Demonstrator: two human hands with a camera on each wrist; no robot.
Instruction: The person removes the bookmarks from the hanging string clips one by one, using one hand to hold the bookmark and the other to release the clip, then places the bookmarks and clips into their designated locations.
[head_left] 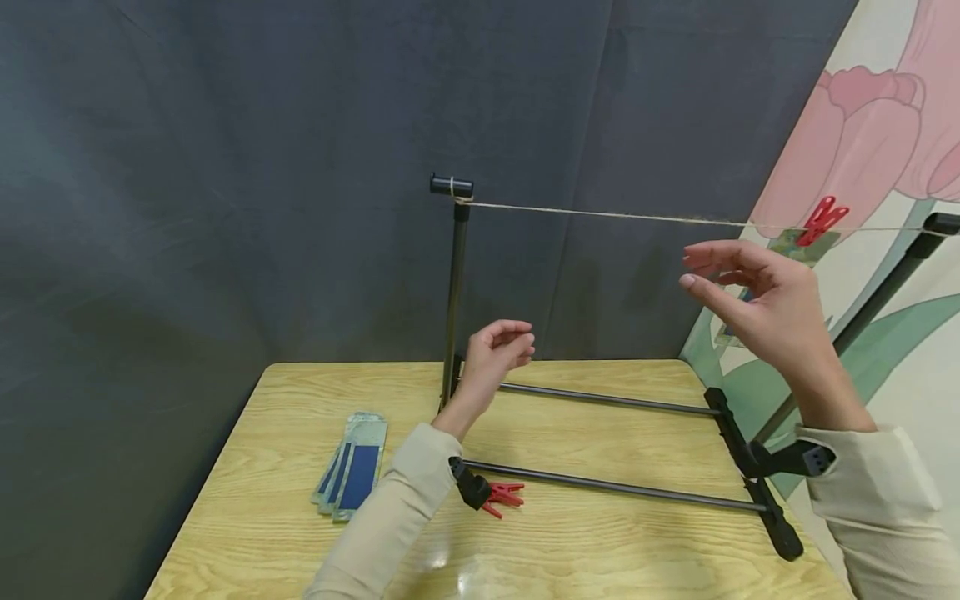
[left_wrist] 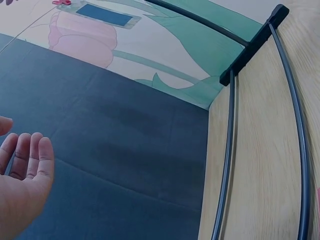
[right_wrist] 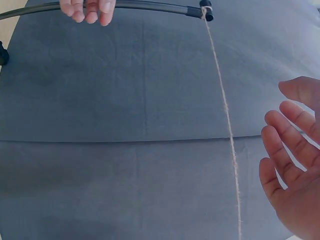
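My right hand (head_left: 765, 300) is raised just below the string (head_left: 600, 214), its fingers loosely bent and nothing between them. Behind it, a red clothespin (head_left: 822, 222) clips a card with a blue panel (left_wrist: 105, 14) to the string near the right post; in the head view this hand covers much of the card. Lower and further left, my left hand (head_left: 495, 358) hovers above the table in front of the rack, with fingers relaxed and holding nothing. In the right wrist view, the right hand's fingers (right_wrist: 280, 150) are spread apart beside the string, not touching it.
A black rack stands on the wooden table (head_left: 600, 542), with a left post (head_left: 455, 292), a right post (head_left: 885, 292) and two low bars. Blue-panelled cards (head_left: 358, 479) lie overlapping at the left. Red clothespins (head_left: 506, 495) lie near the front bar (head_left: 615, 483), partly behind the left wrist camera.
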